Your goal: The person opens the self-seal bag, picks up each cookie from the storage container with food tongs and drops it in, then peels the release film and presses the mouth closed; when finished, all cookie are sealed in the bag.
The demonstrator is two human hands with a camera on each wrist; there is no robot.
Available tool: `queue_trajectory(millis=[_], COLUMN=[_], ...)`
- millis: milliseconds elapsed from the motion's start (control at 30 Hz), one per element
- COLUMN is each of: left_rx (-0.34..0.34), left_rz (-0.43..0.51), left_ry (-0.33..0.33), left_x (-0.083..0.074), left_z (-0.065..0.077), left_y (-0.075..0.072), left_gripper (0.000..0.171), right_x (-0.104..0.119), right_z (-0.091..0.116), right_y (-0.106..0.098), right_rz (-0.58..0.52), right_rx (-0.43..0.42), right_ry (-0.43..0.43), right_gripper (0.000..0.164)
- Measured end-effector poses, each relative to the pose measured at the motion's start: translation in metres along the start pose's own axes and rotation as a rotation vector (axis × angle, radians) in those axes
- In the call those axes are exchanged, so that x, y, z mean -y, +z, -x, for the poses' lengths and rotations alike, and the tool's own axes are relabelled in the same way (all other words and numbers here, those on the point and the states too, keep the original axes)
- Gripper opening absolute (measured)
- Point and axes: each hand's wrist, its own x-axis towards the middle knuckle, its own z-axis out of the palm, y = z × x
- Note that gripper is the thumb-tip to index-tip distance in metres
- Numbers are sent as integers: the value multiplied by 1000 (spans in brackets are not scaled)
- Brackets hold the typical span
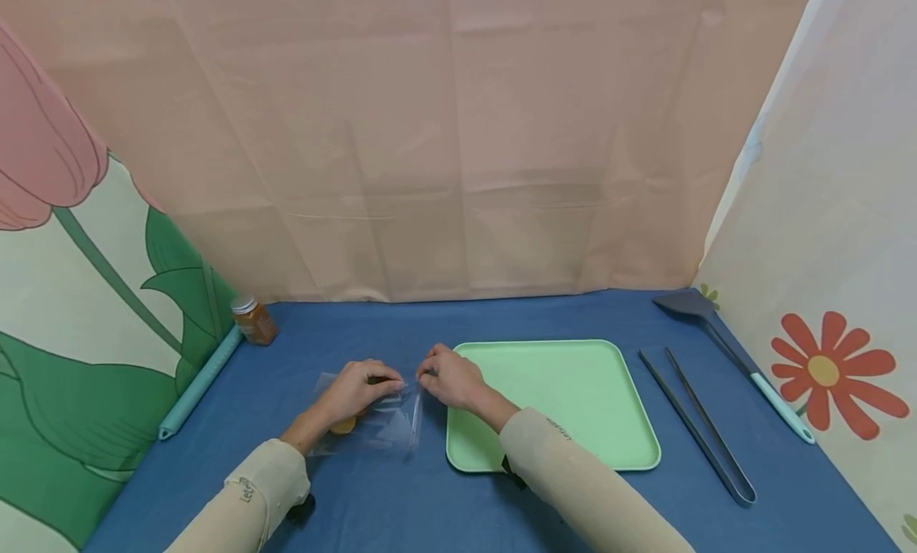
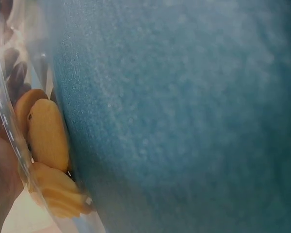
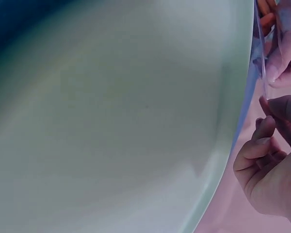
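A clear plastic bag (image 1: 396, 427) is held just above the blue cloth, to the left of a green tray. My left hand (image 1: 358, 392) grips it near its upper edge. Thumb and finger of my right hand (image 1: 453, 378) pinch the bag's right corner, beside the tray's left rim. Through the plastic in the left wrist view, golden cookies (image 2: 48, 136) and some dark brown pieces (image 2: 17, 76) are visible. The right wrist view shows the bag's edge (image 3: 263, 73) stretched thin between both hands (image 3: 271, 170).
The light green tray (image 1: 559, 402) lies right of the hands. Beyond it are black tongs (image 1: 705, 434) and a spatula (image 1: 738, 354) with a mint handle. At the far left stand a brown jar (image 1: 255, 322) with a silvery lid and a rolled teal thing (image 1: 200, 384) along the edge.
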Motion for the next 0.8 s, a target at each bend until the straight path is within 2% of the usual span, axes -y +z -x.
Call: queue_trajectory(millis=[433,667,800], left_rx=[2,0,6], left_rz=[3,-8,-5], left_ry=[7,-18,-4], left_x=[2,1,1], left_z=[1,0,0], left_y=[0,-1,0], left_gripper=[20,19,20], right_x=[-2,0,1], right_z=[1,0,0], right_y=[-3,-4,-2], right_rz=[-43,-56,-31], right_rx=[28,2,-11], right_ry=[3,41,37], right_gripper=[20,14,15])
